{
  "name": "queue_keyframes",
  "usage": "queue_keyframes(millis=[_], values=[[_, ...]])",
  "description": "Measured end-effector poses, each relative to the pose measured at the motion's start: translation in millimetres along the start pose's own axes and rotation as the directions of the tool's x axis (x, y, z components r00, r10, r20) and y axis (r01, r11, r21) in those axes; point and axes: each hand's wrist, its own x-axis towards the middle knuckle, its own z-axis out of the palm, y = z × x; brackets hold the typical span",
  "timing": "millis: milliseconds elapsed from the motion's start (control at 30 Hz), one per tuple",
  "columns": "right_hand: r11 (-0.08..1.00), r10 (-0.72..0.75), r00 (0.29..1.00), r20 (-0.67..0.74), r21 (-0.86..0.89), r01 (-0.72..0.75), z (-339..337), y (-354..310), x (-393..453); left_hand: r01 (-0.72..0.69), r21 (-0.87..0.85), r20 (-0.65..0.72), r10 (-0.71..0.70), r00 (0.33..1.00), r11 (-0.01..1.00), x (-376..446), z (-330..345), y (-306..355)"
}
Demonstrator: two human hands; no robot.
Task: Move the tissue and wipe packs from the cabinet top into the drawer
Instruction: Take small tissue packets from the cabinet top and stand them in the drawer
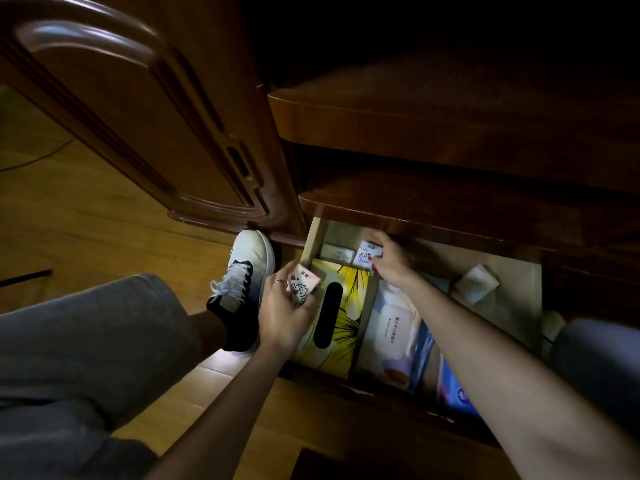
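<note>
Left hand [282, 306]: its grip is closed round a small cat-print tissue pack [304, 284], fingers curled over the near end, the pack held above the drawer's left wall, not yet inside. Directly right of this grip lies a yellow tissue box [341, 308], filling the left compartment. Risk: a release here could leave the pack perched on the box or tipping off the wall to the floor [104, 209].

Right hand [391, 261]: its grip pinches a second matching tissue pack [370, 252] at the back of the drawer [516, 282], close under the overhanging cabinet top [450, 209]. Risk: knuckles may scrape that overhang, and a pack set too high could foul the drawer on closing.

Below and right of that grip lie a white wipe pack [393, 336] and a blue pack [457, 393], already stowed; space looks tight.
</note>
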Motion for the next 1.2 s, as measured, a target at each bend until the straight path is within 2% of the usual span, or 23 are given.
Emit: queue_keyframes(millis=[100, 233, 300, 333, 400, 467, 500, 567, 633, 700, 767, 833, 967, 1033, 1133, 1200], values=[[0.987, -0.032, 0.993, -0.11, -0.161, 0.014, 3.6, 8.6, 0.9, 0.0, -0.002, 0.0, 0.0, 1.0, 1.0, 2.4, 3.0, 0.0], [0.993, -0.055, 0.998, 0.012, -0.107, 0.056, 7.2, 1.1, 2.4, -0.002, 0.041, -0.011, 0.003, 1.0, 0.999, 4.1, 6.7, -1.4], [0.993, -0.044, 0.999, -0.002, -0.113, 0.044, 4.9, -0.6, 0.7, -0.005, 0.041, -0.01, 0.005, 1.0, 0.999, 4.8, 6.8, -0.9], [0.989, -0.047, 0.997, -0.054, -0.145, 0.038, 2.3, -0.2, -1.7, -0.007, 0.043, -0.01, 0.008, 1.0, 0.999, 5.2, 6.5, -0.6], [0.948, -0.096, 0.965, -0.244, -0.319, 0.013, -6.5, 6.0, -7.4, -0.017, 0.05, -0.018, 0.017, 1.0, 0.999, 5.4, 6.8, 0.4], [0.884, -0.096, 0.913, -0.397, -0.456, -0.105, -17.4, 18.8, -17.7, -0.038, 0.067, -0.04, 0.041, 0.998, 0.997, 5.0, 9.0, 2.3], [0.853, -0.053, 0.903, -0.426, -0.489, -0.181, -22.0, 26.5, -24.7, -0.051, 0.079, -0.054, 0.055, 0.997, 0.996, 4.6, 10.6, 3.4], [0.808, 0.079, 0.914, -0.398, -0.511, -0.292, -27.4, 42.2, -39.9, -0.07, 0.089, -0.076, 0.077, 0.994, 0.994, 4.4, 13.5, 5.7], [0.807, 0.164, 0.933, -0.322, -0.5, -0.314, -27.3, 52.3, -51.5, -0.062, 0.062, -0.077, 0.067, 0.995, 0.996, 4.0, 15.1, 7.7], [0.859, 0.127, 0.965, -0.23, -0.461, -0.223, -22.5, 51.4, -57.2, -0.058, 0.051, -0.071, 0.062, 0.996, 0.997, 2.2, 15.1, 8.7], [0.932, 0.087, 0.989, -0.121, -0.341, -0.124, -14.3, 40.9, -60.8, -0.07, 0.067, -0.077, 0.075, 0.994, 0.995, -0.1, 13.6, 9.7], [0.955, 0.052, 0.997, -0.066, -0.288, -0.069, -7.2, 31.2, -61.5, -0.07, 0.066, -0.08, 0.076, 0.994, 0.995, -2.3, 11.4, 11.1], [0.968, 0.058, 0.996, -0.064, -0.24, -0.071, -10.6, 30.2, -59.7, -0.056, 0.044, -0.071, 0.059, 0.996, 0.997, -4.5, 9.9, 11.4], [0.951, 0.032, 0.993, -0.115, -0.303, -0.065, -16.2, 35.2, -59.0, -0.055, 0.045, -0.072, 0.058, 0.996, 0.997, -4.3, 10.6, 11.9], [0.898, -0.107, 0.971, -0.214, -0.44, 0.002, -19.2, 40.0, -57.6, -0.064, 0.062, -0.065, 0.068, 0.996, 0.996, -2.5, 12.7, 11.9], [0.91, -0.093, 0.974, -0.204, -0.415, 0.0, -16.7, 40.1, -53.9, -0.066, 0.073, -0.06, 0.071, 0.996, 0.995, -1.4, 13.8, 11.6]])
